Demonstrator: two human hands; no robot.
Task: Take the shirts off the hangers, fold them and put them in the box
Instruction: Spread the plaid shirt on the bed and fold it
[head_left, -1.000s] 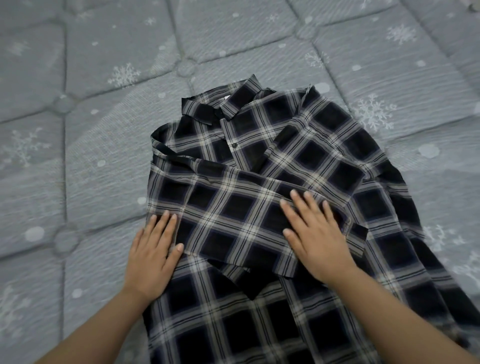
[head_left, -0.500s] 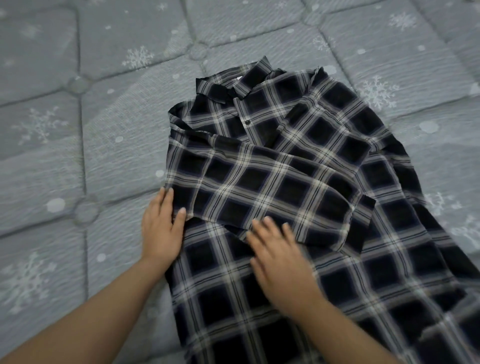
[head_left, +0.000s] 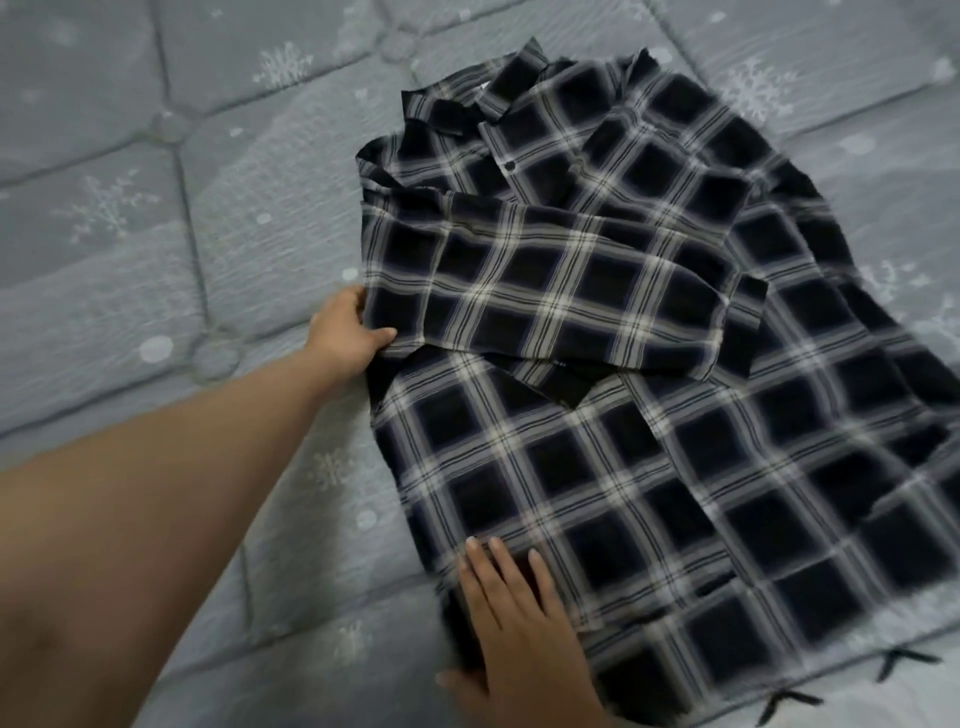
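Mid-fold on the bed (head_left: 156, 260): left hand (head_left: 345, 332) pinched the shirt (head_left: 649, 441) edge, right hand (head_left: 514, 618) lay flat at the hem; folding upward looked next.

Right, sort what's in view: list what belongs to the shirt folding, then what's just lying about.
Job in hand:
plaid shirt
left hand, gripping the shirt's side edge
right hand, flat on the shirt near its hem

Lying about:
quilted snowflake mattress
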